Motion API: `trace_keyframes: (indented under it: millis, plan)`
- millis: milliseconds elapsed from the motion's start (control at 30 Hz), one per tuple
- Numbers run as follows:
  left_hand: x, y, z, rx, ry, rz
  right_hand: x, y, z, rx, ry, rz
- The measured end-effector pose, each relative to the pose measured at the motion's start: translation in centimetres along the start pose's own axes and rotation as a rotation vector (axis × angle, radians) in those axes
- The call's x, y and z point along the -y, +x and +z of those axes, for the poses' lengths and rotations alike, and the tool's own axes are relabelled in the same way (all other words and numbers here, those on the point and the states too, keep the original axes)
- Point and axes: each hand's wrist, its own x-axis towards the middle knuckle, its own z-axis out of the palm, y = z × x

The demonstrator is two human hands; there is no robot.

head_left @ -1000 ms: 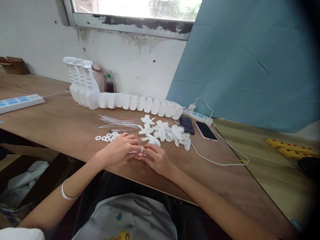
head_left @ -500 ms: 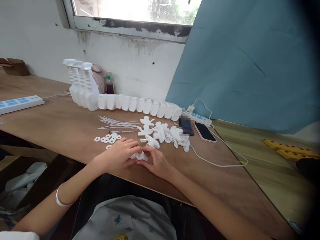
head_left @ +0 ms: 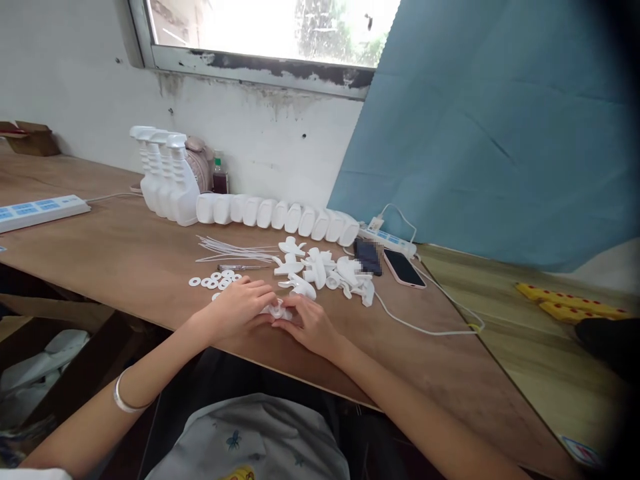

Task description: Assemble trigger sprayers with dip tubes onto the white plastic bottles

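At the table's front edge my left hand (head_left: 241,307) and my right hand (head_left: 314,325) are closed from either side on a small white spray head (head_left: 278,309). My fingers cover much of it. Left of my left hand lie several flat white washers (head_left: 195,282). Behind them are a bundle of thin white tubes (head_left: 233,251) and a slim screwdriver (head_left: 243,267). A pile of white trigger spray heads (head_left: 315,270) lies just beyond my right hand.
White spray bottles (head_left: 186,200) stand at the back left; a row of white bottles (head_left: 294,219) lies beside them. Two phones, one a pink-edged phone (head_left: 405,269), lie at right near a cable (head_left: 425,332). A power strip (head_left: 43,212) is far left. An open box (head_left: 45,360) sits below.
The white spray head has turned slightly between my fingers, its round opening showing less. Both hands stay nearly in place. The view has tilted up a little.
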Motion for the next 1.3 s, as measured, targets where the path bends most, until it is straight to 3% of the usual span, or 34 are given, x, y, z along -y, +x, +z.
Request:
trace_keyframes:
  millis: [433,700,1067,1300]
  plan:
    - [1.0,-0.2,0.9,-0.049,-0.112,0.068,-0.3,0.4,-0.4,0.077,-0.088,-0.047]
    - [1.1,0.1,0.5,0.051,-0.191,-0.010,-0.6,0.5,-0.3,0.075,-0.146,-0.051]
    - [0.3,0.4,0.7,0.023,-0.179,-0.102,-0.6,0.3,-0.4,0.101,-0.171,-0.017]
    - [-0.2,0.5,0.2,0.106,-0.168,-0.141,0.0,0.3,-0.2,0.080,-0.132,0.003]
